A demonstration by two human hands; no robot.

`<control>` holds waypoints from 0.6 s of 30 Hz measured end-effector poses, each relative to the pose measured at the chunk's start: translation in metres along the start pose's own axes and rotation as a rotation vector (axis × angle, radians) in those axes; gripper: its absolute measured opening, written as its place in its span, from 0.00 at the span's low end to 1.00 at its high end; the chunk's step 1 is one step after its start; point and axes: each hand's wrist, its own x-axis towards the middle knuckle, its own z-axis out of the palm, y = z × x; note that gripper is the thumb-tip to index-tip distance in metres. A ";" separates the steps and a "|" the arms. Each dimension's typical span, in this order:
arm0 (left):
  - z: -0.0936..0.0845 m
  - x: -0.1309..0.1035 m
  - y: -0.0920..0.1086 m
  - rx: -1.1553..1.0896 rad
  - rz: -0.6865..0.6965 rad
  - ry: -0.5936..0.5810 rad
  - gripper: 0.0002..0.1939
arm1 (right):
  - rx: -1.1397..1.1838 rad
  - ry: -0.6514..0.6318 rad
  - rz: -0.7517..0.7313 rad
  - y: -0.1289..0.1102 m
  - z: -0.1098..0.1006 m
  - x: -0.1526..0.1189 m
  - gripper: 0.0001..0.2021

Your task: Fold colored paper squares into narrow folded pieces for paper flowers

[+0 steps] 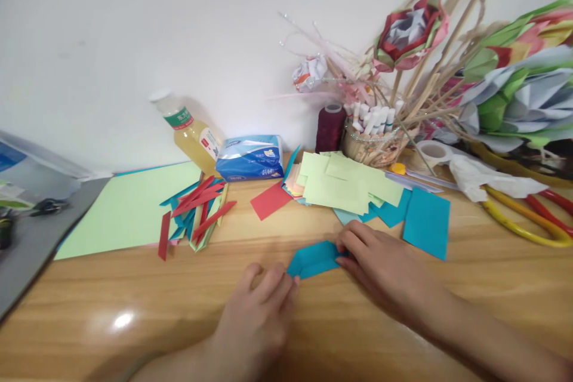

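A folded piece of blue paper (314, 259) lies just over the wooden table between my two hands, its creases running along its length. My left hand (264, 304) pinches its left end, the fingers curled together. At the right end, my right hand (362, 253) grips the paper's corner between thumb and fingers. Beyond them sit a pile of pale green paper squares (340, 182), a red paper piece (270, 200) and a flat blue sheet (427, 222). Folded paper strips (201, 209) in red, blue and green are heaped to the left.
Along the wall stand a bottle of yellow drink (192, 137), a blue tissue pack (250, 157), a dark thread spool (330, 128) and a basket (373, 146) of white sticks. Scissors (523, 218) with yellow and red handles lie right. Large green sheets (134, 206) lie left.
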 end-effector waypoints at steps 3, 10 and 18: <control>0.001 0.000 0.000 0.013 0.013 0.010 0.15 | 0.062 0.047 -0.161 0.007 0.000 0.000 0.07; 0.007 0.005 -0.018 0.074 -0.093 -0.120 0.10 | 0.040 0.142 -0.409 -0.002 -0.015 -0.007 0.10; 0.012 0.007 0.008 -0.118 -0.078 0.022 0.12 | 0.099 0.087 -0.442 -0.020 -0.012 -0.016 0.13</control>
